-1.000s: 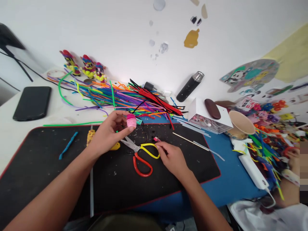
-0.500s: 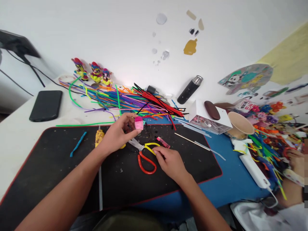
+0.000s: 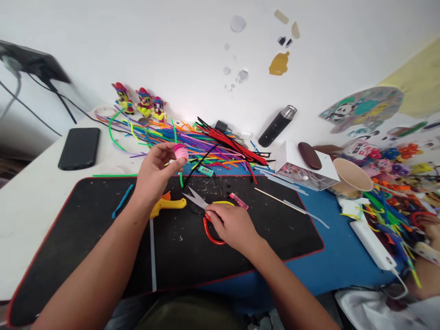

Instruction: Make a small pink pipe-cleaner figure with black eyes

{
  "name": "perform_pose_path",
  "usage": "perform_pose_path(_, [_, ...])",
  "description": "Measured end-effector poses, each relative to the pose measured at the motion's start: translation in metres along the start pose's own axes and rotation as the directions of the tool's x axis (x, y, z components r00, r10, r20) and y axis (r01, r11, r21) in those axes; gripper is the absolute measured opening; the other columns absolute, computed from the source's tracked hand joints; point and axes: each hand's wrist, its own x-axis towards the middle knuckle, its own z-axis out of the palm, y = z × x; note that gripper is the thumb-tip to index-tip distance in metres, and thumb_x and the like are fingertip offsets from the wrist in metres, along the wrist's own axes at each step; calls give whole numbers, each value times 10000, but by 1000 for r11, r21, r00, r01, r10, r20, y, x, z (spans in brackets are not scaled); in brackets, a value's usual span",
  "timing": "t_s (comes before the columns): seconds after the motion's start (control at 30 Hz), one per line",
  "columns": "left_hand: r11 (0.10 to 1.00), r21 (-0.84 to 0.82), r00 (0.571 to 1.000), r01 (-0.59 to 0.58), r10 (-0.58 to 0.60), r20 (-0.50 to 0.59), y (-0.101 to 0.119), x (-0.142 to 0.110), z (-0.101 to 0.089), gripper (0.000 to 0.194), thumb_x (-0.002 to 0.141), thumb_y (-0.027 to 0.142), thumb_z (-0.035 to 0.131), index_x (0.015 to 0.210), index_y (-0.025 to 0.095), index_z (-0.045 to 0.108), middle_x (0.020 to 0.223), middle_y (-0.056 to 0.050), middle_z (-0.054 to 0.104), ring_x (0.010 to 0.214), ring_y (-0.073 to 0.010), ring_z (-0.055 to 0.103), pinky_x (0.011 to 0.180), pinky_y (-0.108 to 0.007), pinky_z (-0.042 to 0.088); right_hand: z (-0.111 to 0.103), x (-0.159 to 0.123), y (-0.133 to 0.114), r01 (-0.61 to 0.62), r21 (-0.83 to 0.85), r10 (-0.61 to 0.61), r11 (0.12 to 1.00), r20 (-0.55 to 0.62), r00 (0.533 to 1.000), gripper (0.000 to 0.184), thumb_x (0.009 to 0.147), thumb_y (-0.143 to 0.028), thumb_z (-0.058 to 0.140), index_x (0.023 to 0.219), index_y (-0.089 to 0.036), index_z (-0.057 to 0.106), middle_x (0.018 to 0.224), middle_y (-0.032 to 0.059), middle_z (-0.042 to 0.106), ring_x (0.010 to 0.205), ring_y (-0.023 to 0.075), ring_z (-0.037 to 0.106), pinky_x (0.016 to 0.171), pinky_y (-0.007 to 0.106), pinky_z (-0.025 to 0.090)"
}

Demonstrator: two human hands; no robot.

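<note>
My left hand (image 3: 154, 173) is raised above the black mat (image 3: 85, 238) and pinches a small pink wound pipe-cleaner piece (image 3: 180, 151), from which a green stem hangs. My right hand (image 3: 231, 224) rests on the mat with its fingers closing over the handles of the red and yellow scissors (image 3: 202, 208); the blades point up and to the left. A yellow glue gun (image 3: 169, 204) lies just left of the scissors, below my left hand. A small pink clip (image 3: 239, 201) lies right of my right hand.
A heap of coloured pipe cleaners (image 3: 192, 144) lies behind the mat. Around it are three small figures (image 3: 140, 101), a black phone (image 3: 79, 148), a black flask (image 3: 277, 126), a white box (image 3: 304, 169), a paper cup (image 3: 354, 176) and a white power bank (image 3: 373, 245). Another person's hand (image 3: 431, 227) shows at the far right.
My left hand lifted the pink piece up and left, uncovering the glue gun. My right hand slid left from beside the pink clip onto the scissors' handles.
</note>
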Motion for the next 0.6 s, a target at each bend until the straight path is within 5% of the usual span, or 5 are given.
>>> perform_pose_path(0.17, [1000,4,1000,8,-8,1,5,-2,1,452,732,293,928,1106,220,686,1025,-44,715,911,-193,673,665,-254,583,-2,33,-30,66,-125,-49,990,137,989,367,1086,-437,640,1369,-211,694,1211,93,785,1022,271,788,834,371,610])
perform_pose_path(0.33, [1000,14,1000,23,-23,0,10,-3,0,453,725,315,943,1089,234,686,1022,-38,708,903,-203,664,680,-284,573,14,60,-58,184,-227,-146,956,176,974,425,1036,-494,710,1336,-195,676,1203,102,714,1013,279,751,736,371,623])
perform_pose_path(0.6, [997,68,999,22,-24,26,16,-8,3,481,728,394,956,1102,268,681,1063,-36,715,1003,-248,687,716,-335,587,42,79,-58,175,-232,-144,957,144,979,362,1020,-431,743,1270,-178,674,1195,97,699,992,272,732,706,374,623])
